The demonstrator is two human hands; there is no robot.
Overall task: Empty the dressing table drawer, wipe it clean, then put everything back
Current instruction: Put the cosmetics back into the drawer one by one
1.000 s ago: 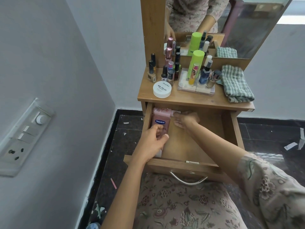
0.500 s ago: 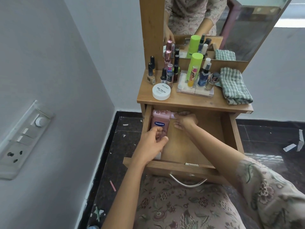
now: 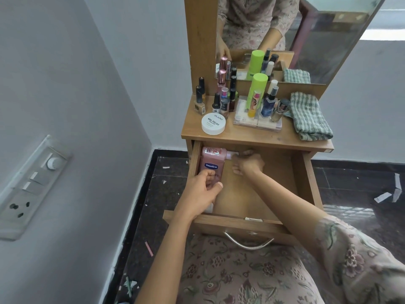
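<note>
Drawer (image 3: 305, 183) pulled wide open under the worktop (image 3: 252, 137); the pink Vaseline bottle (image 3: 211, 163) lies flat along the drawer's left wall, and the left hand (image 3: 201, 194) wraps its lower end. Up top it's crowded: white nail polish tub (image 3: 213, 123) at the front edge, small nail polish bottles (image 3: 219, 103) behind it, a green can (image 3: 256, 91) standing in a clear tray (image 3: 256, 123), a folded checked cloth (image 3: 309, 116) on the right. The worktop overhangs the drawer's back and shades it; there the right hand (image 3: 248, 164) curls its fingers at the white cap of a second pink bottle (image 3: 213, 151) lying crosswise; gripping or just touching, I cannot tell. The left hand hides the Vaseline bottle's near end.
</note>
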